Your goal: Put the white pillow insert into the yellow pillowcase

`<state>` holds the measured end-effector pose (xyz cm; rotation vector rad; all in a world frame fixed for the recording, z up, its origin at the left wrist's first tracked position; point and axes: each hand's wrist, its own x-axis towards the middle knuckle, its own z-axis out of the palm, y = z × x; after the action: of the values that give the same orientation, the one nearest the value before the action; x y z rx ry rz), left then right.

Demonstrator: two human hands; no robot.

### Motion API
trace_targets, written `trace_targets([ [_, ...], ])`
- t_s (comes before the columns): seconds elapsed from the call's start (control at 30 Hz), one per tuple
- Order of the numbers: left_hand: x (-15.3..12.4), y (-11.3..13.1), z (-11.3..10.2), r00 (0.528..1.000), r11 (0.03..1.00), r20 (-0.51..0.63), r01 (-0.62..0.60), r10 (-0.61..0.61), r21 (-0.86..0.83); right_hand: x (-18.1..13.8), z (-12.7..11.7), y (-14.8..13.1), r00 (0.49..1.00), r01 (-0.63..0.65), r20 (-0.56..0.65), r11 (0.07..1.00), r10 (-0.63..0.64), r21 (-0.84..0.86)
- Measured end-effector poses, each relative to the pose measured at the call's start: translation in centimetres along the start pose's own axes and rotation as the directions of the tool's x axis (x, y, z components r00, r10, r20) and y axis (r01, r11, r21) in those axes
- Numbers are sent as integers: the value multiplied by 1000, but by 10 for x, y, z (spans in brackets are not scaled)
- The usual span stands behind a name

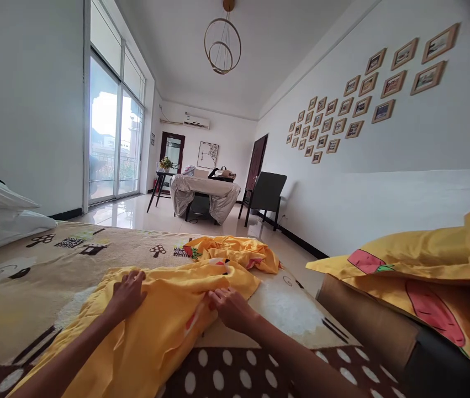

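A yellow printed cloth (164,326) with a gathered left edge lies spread and creased over a patterned blanket (106,249). My left hand (129,293) grips it near its upper left part, fingers curled into the fabric. At its right edge my right hand (231,308) pinches the cloth between thumb and fingers. Just beyond both hands, a bunched yellow cloth (235,247) with red and green prints lies crumpled; I cannot tell whether the two are one piece.
Yellow pillows or folded bedding (417,260) with red prints rest at the right on a brown and black surface. White bundles (6,213) lie at the far left. Past the blanket stand a covered table (204,188) and a dark chair (268,190).
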<state>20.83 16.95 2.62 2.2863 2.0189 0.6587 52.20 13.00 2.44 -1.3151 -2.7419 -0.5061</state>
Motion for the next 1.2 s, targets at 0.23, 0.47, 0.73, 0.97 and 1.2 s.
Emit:
trace_targets([
  [0.23,-63,69,-1,864,903,291,-429,411,0,26,14,1,995,-81,-64,996,79,-25],
  [0.47,-97,76,25,797,884,488,-456,356,100,25,29,13,988,-151,-43,987,149,-61],
  [0.73,-87,61,20,832,923,438,-384,340,12,21,5,25,977,-203,-72,978,200,-46],
  [0.97,-83,68,30,814,909,450,-416,368,8,8,14,16,982,-188,-13,982,189,30],
  [1.2,-88,66,26,822,929,450,-367,350,-52,27,28,-2,934,-279,-133,910,331,308],
])
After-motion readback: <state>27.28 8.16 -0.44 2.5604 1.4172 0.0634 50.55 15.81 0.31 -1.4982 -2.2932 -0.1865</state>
